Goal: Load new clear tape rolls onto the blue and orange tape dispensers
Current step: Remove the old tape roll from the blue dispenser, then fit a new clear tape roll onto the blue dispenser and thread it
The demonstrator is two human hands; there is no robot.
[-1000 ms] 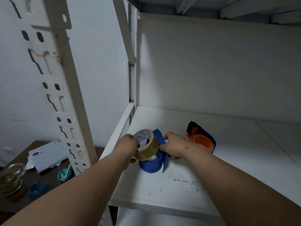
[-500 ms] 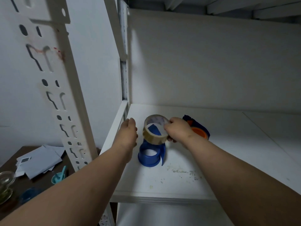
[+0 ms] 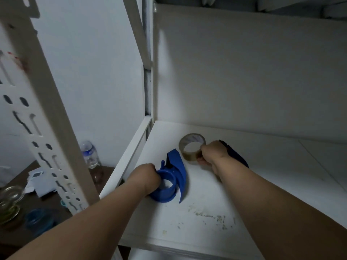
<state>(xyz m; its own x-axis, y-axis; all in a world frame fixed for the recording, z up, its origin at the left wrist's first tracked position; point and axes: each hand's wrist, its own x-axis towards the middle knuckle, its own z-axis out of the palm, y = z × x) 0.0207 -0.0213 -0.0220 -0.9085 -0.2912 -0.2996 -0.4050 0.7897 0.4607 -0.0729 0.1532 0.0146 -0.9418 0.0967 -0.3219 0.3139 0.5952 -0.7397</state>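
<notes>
The blue tape dispenser (image 3: 173,180) lies on the white shelf (image 3: 206,212), near its left edge. My left hand (image 3: 145,178) grips the dispenser's round hub from the left. A clear tape roll (image 3: 191,150) is just behind the dispenser, low over or on the shelf, with its hole facing me. My right hand (image 3: 212,153) holds the roll by its right rim. Behind that hand only the dark blue edge of the second dispenser (image 3: 235,155) shows; its orange part is hidden.
A white slotted upright (image 3: 43,117) stands at the left front of the shelf. Below on a dark table (image 3: 22,231) are a plastic bottle (image 3: 90,154), papers (image 3: 39,182), glass dishes (image 3: 9,201) and a blue round lid (image 3: 37,220). Dirty marks spot the shelf's front.
My right hand carried the tape roll back and to the right, off the blue dispenser. My left hand came down and took hold of the blue dispenser's hub.
</notes>
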